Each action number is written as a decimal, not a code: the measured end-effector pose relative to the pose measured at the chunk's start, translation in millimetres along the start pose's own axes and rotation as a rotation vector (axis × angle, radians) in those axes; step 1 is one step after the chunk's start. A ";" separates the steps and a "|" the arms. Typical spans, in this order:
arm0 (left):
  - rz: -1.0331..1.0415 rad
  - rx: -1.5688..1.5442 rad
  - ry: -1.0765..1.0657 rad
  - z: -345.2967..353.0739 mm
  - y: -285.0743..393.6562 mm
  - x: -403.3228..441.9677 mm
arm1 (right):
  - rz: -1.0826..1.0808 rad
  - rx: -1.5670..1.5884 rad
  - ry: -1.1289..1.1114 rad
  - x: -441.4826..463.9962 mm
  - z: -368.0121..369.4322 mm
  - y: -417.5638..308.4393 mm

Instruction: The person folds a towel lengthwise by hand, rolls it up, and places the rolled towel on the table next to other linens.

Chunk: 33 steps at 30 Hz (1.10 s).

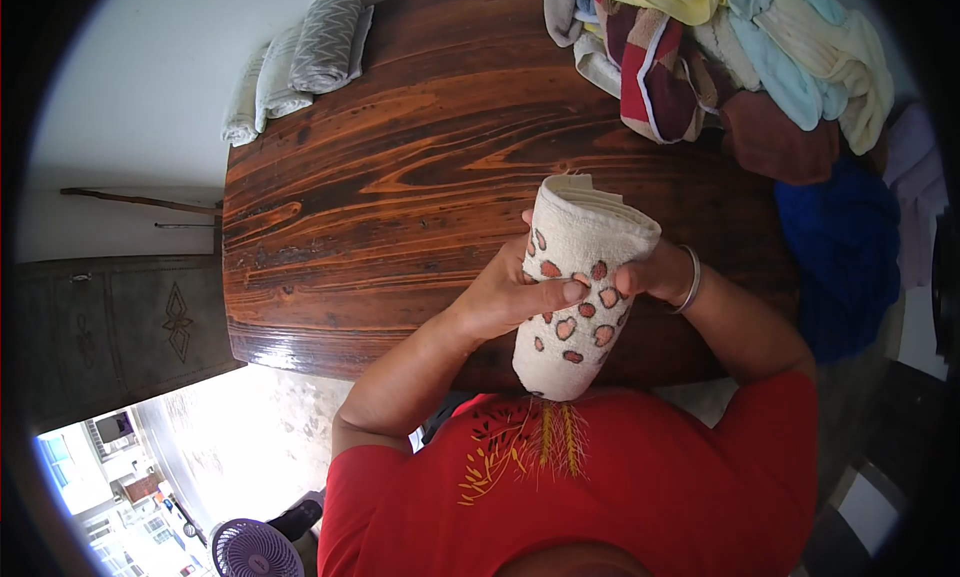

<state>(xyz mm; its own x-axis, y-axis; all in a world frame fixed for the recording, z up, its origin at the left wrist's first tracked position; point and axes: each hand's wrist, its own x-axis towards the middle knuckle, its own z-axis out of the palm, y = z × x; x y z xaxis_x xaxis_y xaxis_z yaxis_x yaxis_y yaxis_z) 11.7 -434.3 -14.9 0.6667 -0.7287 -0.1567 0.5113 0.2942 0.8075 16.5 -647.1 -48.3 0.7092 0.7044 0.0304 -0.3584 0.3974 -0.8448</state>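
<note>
A cream towel [570, 327] with reddish-brown and pink spots is rolled into a thick bundle. It stands tilted in front of my chest, over the near edge of the table, its layered end facing up and away. My left hand [515, 292] grips its left side, thumb across the spotted front and the other fingers mostly hidden behind. On the opposite side, my right hand [655, 274] holds the roll with the thumb pressed on the front; its remaining fingers are out of sight. A bangle circles my right wrist.
Rolled towels [325, 52] in grey and white lie at the table's far left corner. A heap of loose cloths [665, 77] covers the far right, with a blue cloth [835, 247] hanging below. The wooden table [380, 197] spans the middle; a purple fan [255, 549] stands lower left.
</note>
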 end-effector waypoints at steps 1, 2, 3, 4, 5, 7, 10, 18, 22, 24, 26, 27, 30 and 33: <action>-0.033 0.033 0.004 -0.3 1.0 0.0 | 0.005 0.002 0.049 -1.6 0.8 -2.2; -0.068 0.065 0.007 -1.7 2.5 -0.7 | 0.010 0.005 0.100 -2.8 1.9 -3.4; -0.102 0.097 0.008 -2.3 3.4 -0.7 | 0.014 0.007 0.152 -3.7 2.9 -5.3; -0.081 0.081 0.054 -0.3 2.2 -0.6 | -0.011 -0.005 0.191 -3.7 4.8 -8.3; -0.058 0.064 0.102 4.5 -0.7 -0.2 | -0.036 -0.016 0.229 -4.0 6.7 -12.4; -0.024 0.063 0.140 8.5 -2.6 0.1 | -0.078 -0.044 0.305 -3.8 7.7 -17.7; 0.050 0.202 0.139 9.3 -5.4 0.4 | -0.131 -0.112 0.414 -2.0 7.9 -18.5; 0.016 0.265 0.175 13.4 -1.9 -1.1 | -0.093 -0.074 0.333 -1.3 -8.8 -3.6; 0.057 0.224 0.161 12.2 0.7 -0.7 | -0.120 0.006 0.174 2.7 -0.9 -2.1; 0.091 0.214 0.149 11.6 -0.2 0.4 | -0.086 -0.027 0.212 3.1 0.6 -6.2; 0.084 0.187 0.127 9.5 -2.5 1.5 | -0.083 -0.030 0.277 3.6 4.6 -11.5; 0.060 0.166 0.111 7.1 -4.7 3.1 | -0.098 -0.019 0.322 3.6 8.4 -14.3; 0.068 0.146 0.080 5.9 -7.3 4.7 | -0.129 0.004 0.391 2.3 3.4 -10.3; 0.077 0.215 0.073 -1.1 -13.4 5.4 | -0.166 0.041 0.408 1.9 -0.8 -11.3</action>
<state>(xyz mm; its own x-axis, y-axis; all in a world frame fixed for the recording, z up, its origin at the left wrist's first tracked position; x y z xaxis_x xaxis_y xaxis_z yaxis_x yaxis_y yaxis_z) 9.1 -441.4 -27.2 0.7409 -0.6600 -0.1243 0.3351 0.2027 0.9201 22.4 -650.7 -39.1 0.9380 0.3420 -0.0566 -0.2373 0.5147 -0.8239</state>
